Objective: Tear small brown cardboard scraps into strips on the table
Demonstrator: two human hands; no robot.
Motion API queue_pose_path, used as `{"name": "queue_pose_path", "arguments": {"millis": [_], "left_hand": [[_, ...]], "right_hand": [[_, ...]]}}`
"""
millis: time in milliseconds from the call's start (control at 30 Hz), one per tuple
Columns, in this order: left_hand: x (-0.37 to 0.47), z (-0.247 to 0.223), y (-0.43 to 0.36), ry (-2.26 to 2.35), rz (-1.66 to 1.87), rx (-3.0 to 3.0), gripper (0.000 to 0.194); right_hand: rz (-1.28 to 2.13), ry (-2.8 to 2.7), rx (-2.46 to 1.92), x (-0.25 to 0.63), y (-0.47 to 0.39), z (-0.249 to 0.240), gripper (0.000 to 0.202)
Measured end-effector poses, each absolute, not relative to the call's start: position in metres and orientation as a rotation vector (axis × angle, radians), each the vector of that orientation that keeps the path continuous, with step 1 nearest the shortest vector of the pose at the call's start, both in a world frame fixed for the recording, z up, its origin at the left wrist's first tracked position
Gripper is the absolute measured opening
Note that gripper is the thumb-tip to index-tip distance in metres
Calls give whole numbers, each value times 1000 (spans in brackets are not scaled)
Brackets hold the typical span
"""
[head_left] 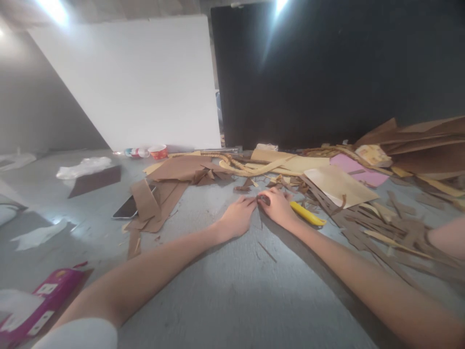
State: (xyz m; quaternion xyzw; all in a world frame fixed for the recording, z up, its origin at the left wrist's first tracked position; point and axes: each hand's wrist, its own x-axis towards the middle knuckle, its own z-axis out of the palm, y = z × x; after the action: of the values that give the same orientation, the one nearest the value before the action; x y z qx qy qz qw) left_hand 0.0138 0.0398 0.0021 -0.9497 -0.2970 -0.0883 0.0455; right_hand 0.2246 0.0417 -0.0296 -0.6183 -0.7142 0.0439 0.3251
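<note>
My left hand (239, 216) rests on the grey table (225, 291) near the middle, its fingers together and pointing at my right hand. Close beside it, my right hand (276, 206) is curled, with thumb and fingertips pinched around a small dark piece (264, 199) too small to make out. The fingertips of both hands nearly meet. A yellow-handled tool (308, 214) lies just right of my right hand. Small brown scraps (281, 183) are strewn behind both hands.
Brown sheets (178, 167) partly cover a phone (127, 207) at the left. A magenta packet (47, 300) lies near left. Brown strips (385, 232) and a beige sheet (341, 184) spread at the right, where another person's arm (450, 237) reaches in. Upright boards stand behind.
</note>
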Motion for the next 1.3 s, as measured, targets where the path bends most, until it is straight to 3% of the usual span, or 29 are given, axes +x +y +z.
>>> {"name": "queue_pose_path", "arguments": {"millis": [667,1100,1300], "left_hand": [[13,-1,43,-965,-468,-2984,43],[14,0,40,-977,-483,-2979,51],[15,-1,39,-1120,-432,-2934,48]], "right_hand": [[164,-1868,-1678,224,49,-33,16],[117,-1875,-1564,224,45,-33,7],[48,-1914,-1487,222,39,-29,13]]}}
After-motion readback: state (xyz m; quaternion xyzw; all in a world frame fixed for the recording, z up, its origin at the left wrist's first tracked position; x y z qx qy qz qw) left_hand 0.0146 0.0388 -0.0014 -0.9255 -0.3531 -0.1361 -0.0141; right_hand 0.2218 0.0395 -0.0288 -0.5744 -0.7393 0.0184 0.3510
